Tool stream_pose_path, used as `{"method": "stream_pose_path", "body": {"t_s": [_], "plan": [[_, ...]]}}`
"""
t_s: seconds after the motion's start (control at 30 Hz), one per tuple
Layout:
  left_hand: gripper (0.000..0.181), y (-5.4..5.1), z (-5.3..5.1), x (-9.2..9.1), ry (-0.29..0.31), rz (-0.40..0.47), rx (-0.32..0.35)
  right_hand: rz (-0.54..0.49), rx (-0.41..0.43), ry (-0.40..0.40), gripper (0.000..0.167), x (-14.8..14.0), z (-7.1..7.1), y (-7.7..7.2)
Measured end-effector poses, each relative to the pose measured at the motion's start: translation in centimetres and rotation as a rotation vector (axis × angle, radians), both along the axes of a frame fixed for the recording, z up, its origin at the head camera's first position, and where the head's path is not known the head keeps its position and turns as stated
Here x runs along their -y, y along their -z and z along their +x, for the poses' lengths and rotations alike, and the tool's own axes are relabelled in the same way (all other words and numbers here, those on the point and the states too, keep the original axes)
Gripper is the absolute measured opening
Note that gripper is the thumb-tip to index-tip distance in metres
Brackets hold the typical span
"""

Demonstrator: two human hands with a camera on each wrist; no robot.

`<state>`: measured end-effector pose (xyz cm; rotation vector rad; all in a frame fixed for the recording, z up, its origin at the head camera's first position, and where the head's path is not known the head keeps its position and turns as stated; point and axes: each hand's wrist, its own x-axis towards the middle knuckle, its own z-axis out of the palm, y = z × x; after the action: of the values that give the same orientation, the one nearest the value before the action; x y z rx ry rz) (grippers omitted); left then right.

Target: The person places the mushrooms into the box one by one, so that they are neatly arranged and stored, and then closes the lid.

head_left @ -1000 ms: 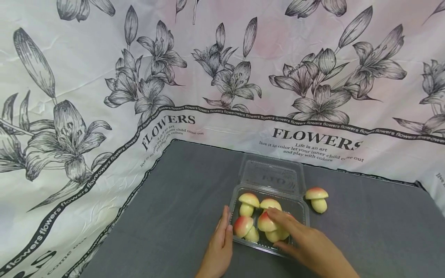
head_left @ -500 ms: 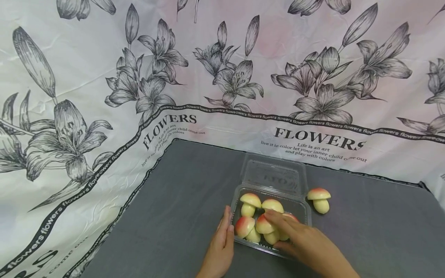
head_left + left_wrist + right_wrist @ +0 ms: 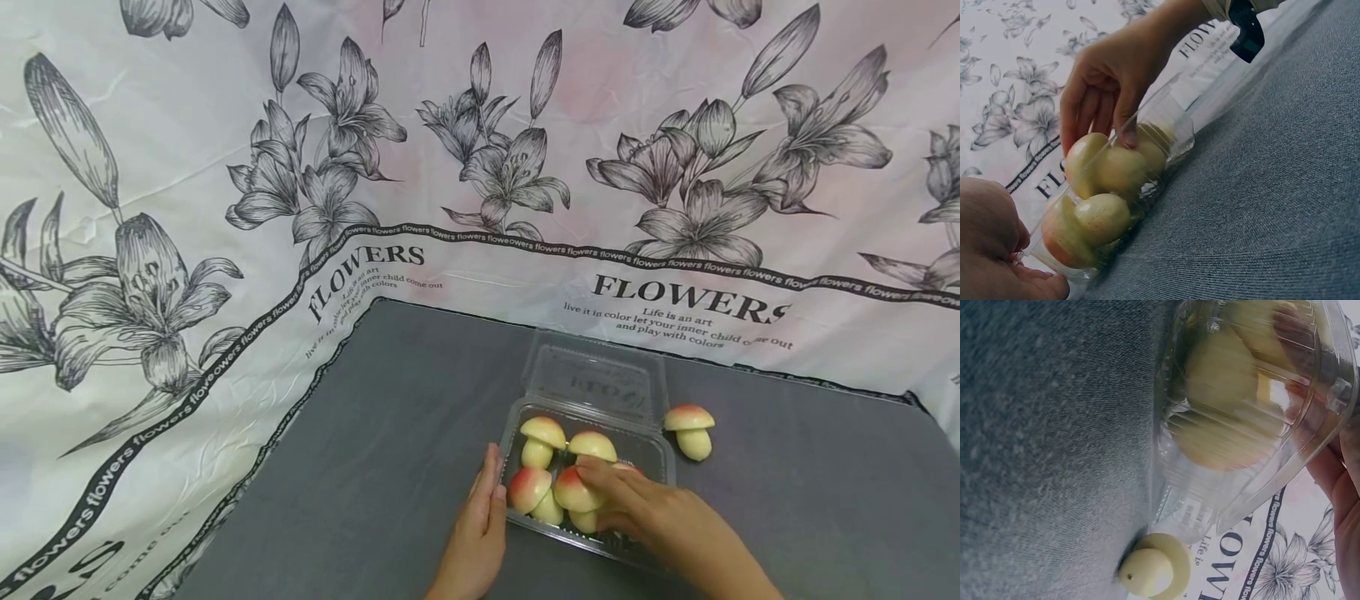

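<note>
Grey tabletop (image 3: 375, 467), flower cloth (image 3: 585, 100) behind. Clear box (image 3: 558, 534) w/ mushrooms (image 3: 542, 432); open lid (image 3: 592, 375) by tabletop's back edge. L hand (image 3: 474, 533): fingers straight, touching box. R hand (image 3: 663, 517): fingers bent at 1 mushroom (image 3: 579, 490), can't tell if gripping; hides most of another mushroom (image 3: 630, 469).

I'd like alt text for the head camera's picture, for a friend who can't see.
A right hand touches a red-yellow mushroom shape among others in an open clear plastic box, the left hand against its side. One more mushroom lies right of the box on the gray tabletop.
</note>
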<state>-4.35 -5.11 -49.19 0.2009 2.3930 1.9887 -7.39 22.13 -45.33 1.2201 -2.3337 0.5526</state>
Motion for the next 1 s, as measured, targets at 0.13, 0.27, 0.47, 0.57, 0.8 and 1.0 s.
{"method": "stream_pose_path", "body": {"t_s": [0.13,0.27,0.47,0.57,0.8,1.0], "plan": [[0.061,-0.05,0.01,0.08,0.008,0.01,-0.001,0.032,-0.078,0.034,0.057,-0.1,0.01,0.23],[0.061,-0.05,0.0,0.12,0.014,0.008,-0.003,0.035,-0.092,0.035,0.056,-0.2,-0.04,0.35],[0.061,0.1,0.0,0.17,0.019,-0.004,0.011,0.05,-0.095,0.036,0.052,-0.31,-0.04,0.23],[0.062,0.13,-0.02,0.13,0.015,-0.017,0.02,0.062,-0.06,0.032,0.048,-0.46,0.0,0.13],[0.061,0.09,-0.03,0.05,0.009,-0.018,0.015,0.074,-0.035,0.033,0.046,-0.65,0.09,-0.03],[0.061,0.2,-0.11,0.11,0.023,-0.007,0.028,0.06,-0.021,0.016,0.046,-0.85,0.16,-0.01]]}}
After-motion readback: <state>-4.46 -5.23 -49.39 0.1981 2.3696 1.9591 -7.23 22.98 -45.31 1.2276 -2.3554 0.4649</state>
